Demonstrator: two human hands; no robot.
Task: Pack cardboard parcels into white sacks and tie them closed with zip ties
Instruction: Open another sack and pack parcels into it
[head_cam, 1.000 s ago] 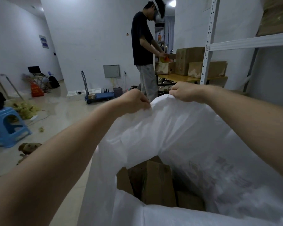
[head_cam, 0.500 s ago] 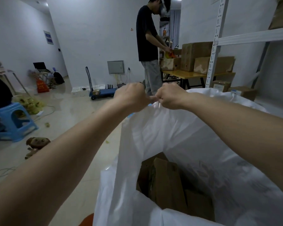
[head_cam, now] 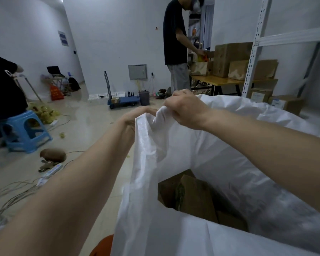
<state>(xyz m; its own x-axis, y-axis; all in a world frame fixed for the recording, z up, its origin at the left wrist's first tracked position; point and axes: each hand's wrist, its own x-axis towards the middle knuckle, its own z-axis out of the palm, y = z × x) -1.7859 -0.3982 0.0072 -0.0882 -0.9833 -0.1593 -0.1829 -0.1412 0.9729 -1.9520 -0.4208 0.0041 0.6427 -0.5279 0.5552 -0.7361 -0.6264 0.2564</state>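
Nearest the camera, the white sack stands open, and cardboard parcels sit low inside it, well beneath the rim. The sack's woven cloth looks thin, limp and light, so it will likely crumple wherever it is taken and slide a little under the fingers; the parcels below look stiff and give the load its weight.

Above the parcels, at the sack's far rim, the right hand is curled tight around a bunched fold of cloth. Just beside it, the left hand sits partly behind the raised edge; it touches the cloth, but whether its fingers clasp it cannot be told. The best hold is probably that gathered rim, twisted into a neck firm enough for a zip tie, none of which is in view.

Beyond the sack, a blue trolley stands on the floor and a person works at a table carrying boxes.
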